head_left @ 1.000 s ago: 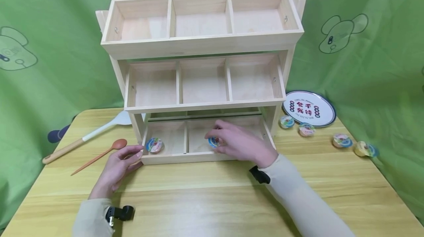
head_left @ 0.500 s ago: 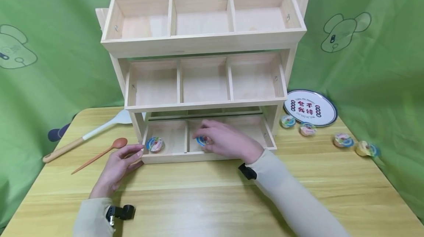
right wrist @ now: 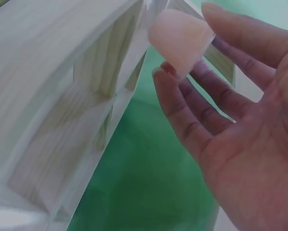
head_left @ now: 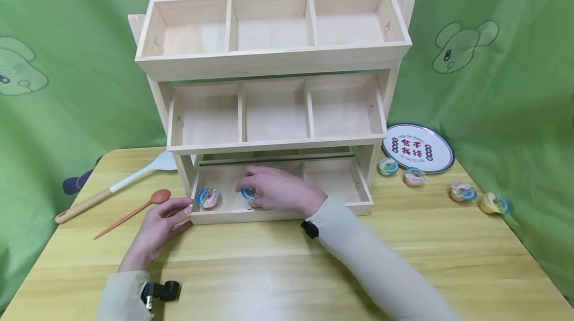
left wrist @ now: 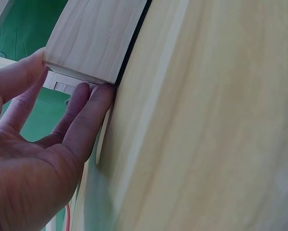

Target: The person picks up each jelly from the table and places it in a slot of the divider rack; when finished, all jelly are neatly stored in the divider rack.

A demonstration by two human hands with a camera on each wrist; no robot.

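My right hand [head_left: 282, 189] pinches a small jelly cup [head_left: 249, 193] with a blue printed lid above the bottom tray of a wooden rack, near its left divider. In the right wrist view, thumb and fingertips hold the cup's pale pink body [right wrist: 180, 36]. Another jelly cup [head_left: 208, 198] lies in the left compartment of the bottom tray [head_left: 287, 215]. At that tray's left front corner my left hand [head_left: 157, 229] grips the wood. The left wrist view has its thumb at the upper edge of the tray end [left wrist: 93, 41] and its fingertips at the lower edge.
Upper trays [head_left: 273, 59] of the rack overhang the bottom one. Right of it are a white plate [head_left: 419, 149] and several jelly cups [head_left: 463, 192]. A wooden-handled spatula [head_left: 114, 186] and a brown spoon [head_left: 134, 214] lie on the left of the table [head_left: 287, 271].
My right hand has moved left with the jelly cup, from the middle compartment to near the left divider. The left hand stays at the tray corner.
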